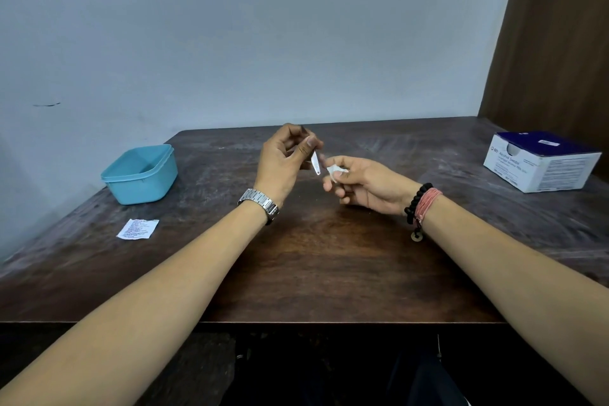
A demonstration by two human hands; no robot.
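Pinching a slim metal piece (315,164) between thumb and curled fingertips, a person's left hand (281,163) holds it in the air well to the right of a teal tub (141,189). The piece hangs with its narrow end pointing down. Just beyond it, farther right of the tub, the right hand (365,183) has its thumb and forefinger clamped on a crumpled white swab (334,171), with the other fingers loosely curled below. The swab sits just beside the lower end of the metal piece; whether the two touch cannot be told.

The open tub stands on a dark wooden table (313,257). A flat printed wrapper (137,228) lies on the table just in front of the tub, on the person's side. At the far right, well apart from the tub, sits a blue-and-white box (542,161) with an opening in its top. The left wrist wears a steel watch (259,203), and the right wrist wears bead and thread bracelets (418,204).
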